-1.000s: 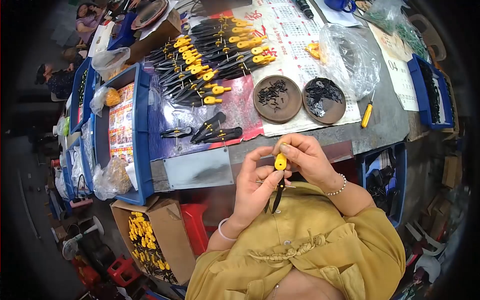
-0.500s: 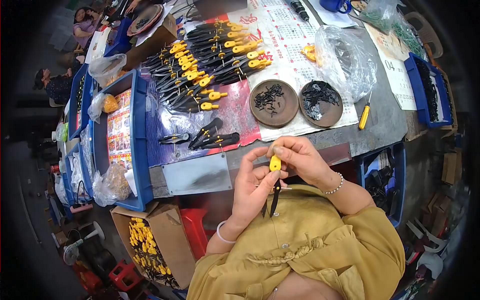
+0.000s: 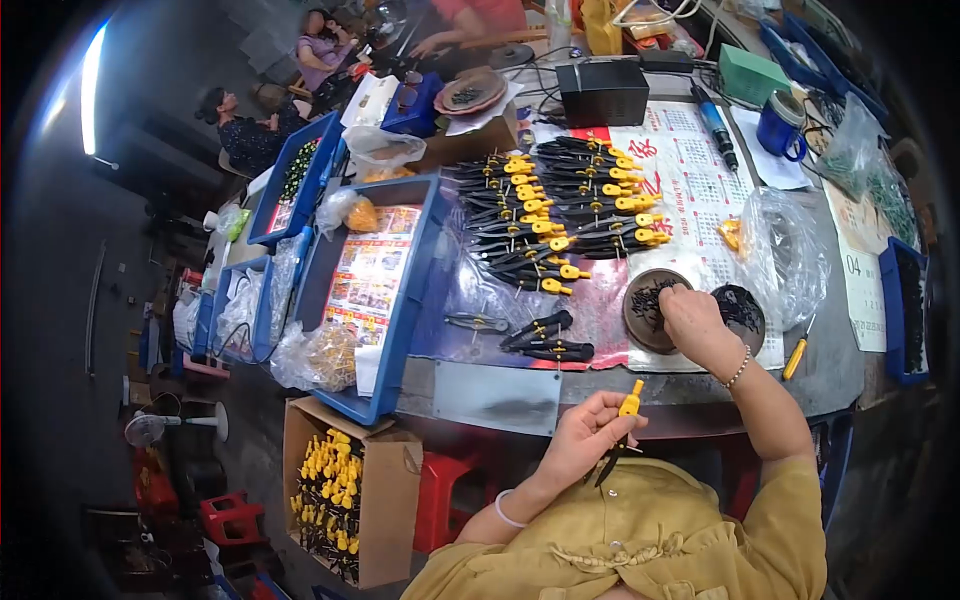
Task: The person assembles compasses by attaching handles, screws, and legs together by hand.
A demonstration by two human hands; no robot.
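My left hand (image 3: 585, 440) is closed around a slim black tool with a yellow end (image 3: 631, 401), held in front of my chest. A thin metal pin crosses the tool below the yellow part. My right hand (image 3: 703, 325) reaches over the left round brown dish (image 3: 641, 328), its fingertips pinched among small black pieces (image 3: 650, 300). Whatever is between those fingertips is hidden. Beside it, a second brown dish (image 3: 770, 343) holds flat black pieces (image 3: 738, 304), partly covered by my right hand.
Rows of black-and-yellow tools (image 3: 530, 225) lie on the table, with several black tools (image 3: 545, 340) nearer me. A blue bin (image 3: 400, 370) stands left, above a carton (image 3: 385, 510) of similar tools. A plastic bag (image 3: 790, 260) and yellow screwdriver (image 3: 796, 358) lie right. People (image 3: 240, 130) sit far left.
My right hand has left the yellow end of the tool and moved forward to the left dish. My left hand still holds the tool. The camera view has shifted, showing more of the table's back.
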